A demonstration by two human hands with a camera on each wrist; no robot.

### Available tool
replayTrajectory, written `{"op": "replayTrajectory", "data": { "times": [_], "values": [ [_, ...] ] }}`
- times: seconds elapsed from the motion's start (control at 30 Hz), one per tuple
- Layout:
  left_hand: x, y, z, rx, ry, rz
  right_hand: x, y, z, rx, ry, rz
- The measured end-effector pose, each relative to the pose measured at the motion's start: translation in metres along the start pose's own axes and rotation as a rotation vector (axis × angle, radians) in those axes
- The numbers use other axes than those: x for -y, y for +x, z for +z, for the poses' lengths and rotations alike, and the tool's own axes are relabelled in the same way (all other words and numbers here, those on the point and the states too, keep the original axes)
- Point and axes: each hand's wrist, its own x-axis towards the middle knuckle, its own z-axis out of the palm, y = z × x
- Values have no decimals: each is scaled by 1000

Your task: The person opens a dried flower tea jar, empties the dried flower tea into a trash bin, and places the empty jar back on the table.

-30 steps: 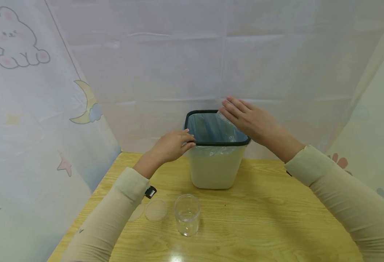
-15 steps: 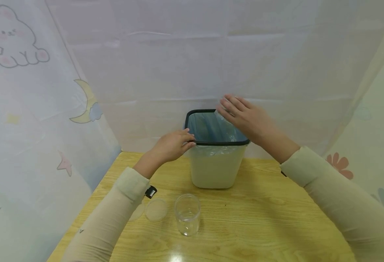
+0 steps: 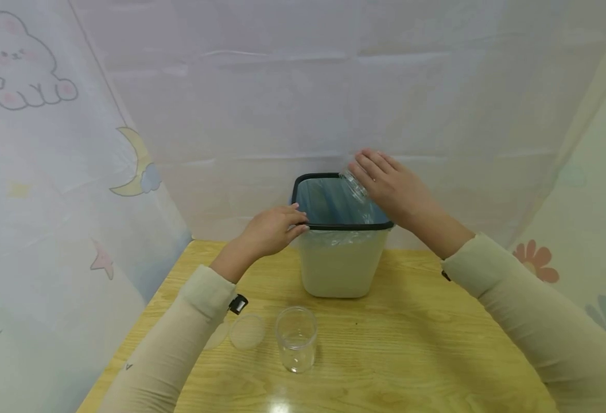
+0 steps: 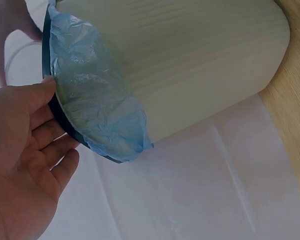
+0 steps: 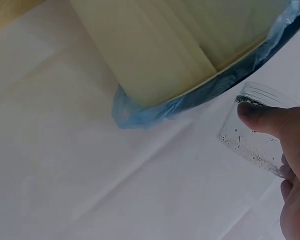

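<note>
A cream trash bin [image 3: 339,267] with a black rim [image 3: 346,227] stands on the table, lined with a thin blue bag [image 4: 95,80] folded over its edge. My left hand [image 3: 271,230] grips the rim at the near left corner, thumb on one side and fingers on the other. Above the far right part of the opening, my right hand [image 3: 396,189] holds a clear jar [image 5: 250,145], tilted with its threaded mouth toward the bin. Dark specks cling to the inside of this jar, and a dark patch lies near its mouth, by my thumb.
Closer to me on the wooden table [image 3: 411,350], a second clear jar [image 3: 296,353] stands upright. Left of it lie two round translucent lids, a whole one [image 3: 247,331] and one partly behind my left sleeve [image 3: 199,304]. Pale printed sheets [image 3: 261,115] hang behind and at both sides.
My right hand has shifted slightly left, and more of the jar's mouth shows below its fingers. My left hand, the bin and the table things have stayed in place.
</note>
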Motion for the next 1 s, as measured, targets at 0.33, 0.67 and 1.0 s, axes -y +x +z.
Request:
{"op": "replayTrajectory", "data": {
  "times": [0.33, 0.67, 1.0],
  "values": [
    [0, -1, -2, -15, -7, 10, 2, 4, 0, 78, -45, -38],
    [1, 1, -1, -16, -17, 18, 2, 2, 3, 95, -6, 9],
    [-1, 0, -1, -15, -27, 14, -1, -4, 5, 108, 99, 66]
  ]
}}
